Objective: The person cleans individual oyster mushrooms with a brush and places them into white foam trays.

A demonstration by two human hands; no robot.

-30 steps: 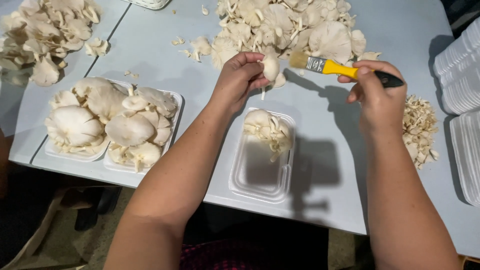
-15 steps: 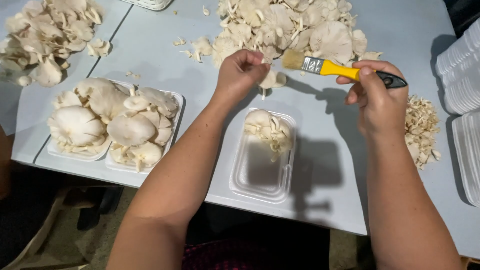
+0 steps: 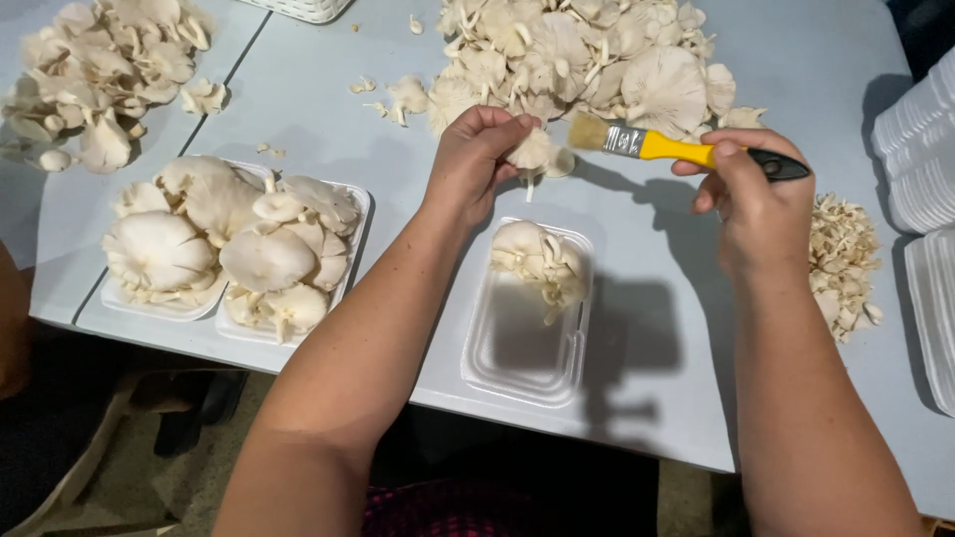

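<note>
Pale oyster mushroom (image 3: 532, 151) was pinched in the fingertips of the left hand (image 3: 477, 159), held just above the grey tabletop (image 3: 657, 328) between the loose mushroom pile (image 3: 587, 60) and the clear plastic tray (image 3: 527, 328). Right hand (image 3: 756, 199) was closed around the yellow-handled brush (image 3: 657, 147), bristles level with the cap and just beside it. Judgement: light strokes away from the gills would suit, since these caps look thin and likely to tear; turning the piece in the fingers should expose each face. Tray held one cluster (image 3: 542, 264) at its far end. Two filled trays (image 3: 234, 254) sat to the left; trimmings (image 3: 841, 259) lay right.
</note>
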